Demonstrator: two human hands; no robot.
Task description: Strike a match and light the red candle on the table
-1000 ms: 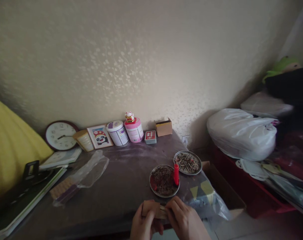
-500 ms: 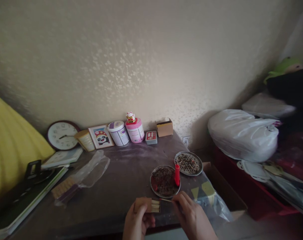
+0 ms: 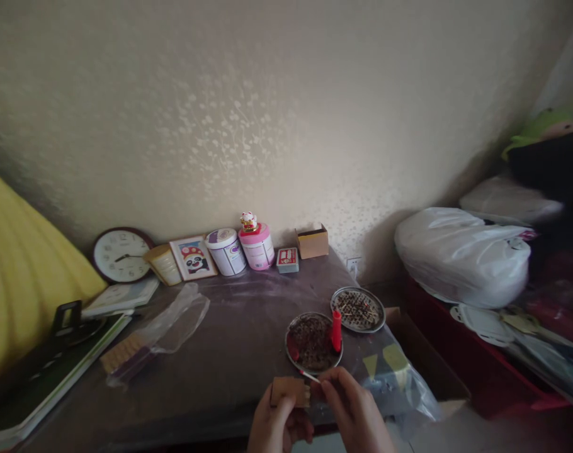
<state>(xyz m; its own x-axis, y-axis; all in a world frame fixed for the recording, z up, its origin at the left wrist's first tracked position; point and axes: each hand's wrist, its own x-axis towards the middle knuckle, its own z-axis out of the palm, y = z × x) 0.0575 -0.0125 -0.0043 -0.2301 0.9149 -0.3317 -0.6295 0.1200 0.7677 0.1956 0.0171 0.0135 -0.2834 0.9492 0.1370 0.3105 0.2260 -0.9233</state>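
My left hand [image 3: 279,423] is wrapped round a small brown matchbox [image 3: 288,390], whose right end stands slightly open with match ends showing. Between thumb and fingers, my right hand [image 3: 350,402] pinches a single match [image 3: 310,376], its red head pointing left, just above the box. Right behind them on the table lies a round metal plate [image 3: 308,366] with dark burnt residue in it. A red candle [image 3: 336,331] stands upright at that plate's right side, and no flame shows on it. Farther back is a second metal plate [image 3: 359,327] holding many burnt matchsticks.
Along the wall stand a clock [image 3: 121,255], a panda picture [image 3: 192,258], two tubs [image 3: 257,248], a small red-topped box [image 3: 287,260] and a cardboard box [image 3: 312,243]. Bagged matchboxes [image 3: 126,355] lie left on the table [image 3: 230,352]. A white plastic bag [image 3: 461,251] sits at right.
The matchbox tray has been pushed mostly back into its sleeve. Both hands have come closer together, and the match has tilted, its head now higher than its tail.
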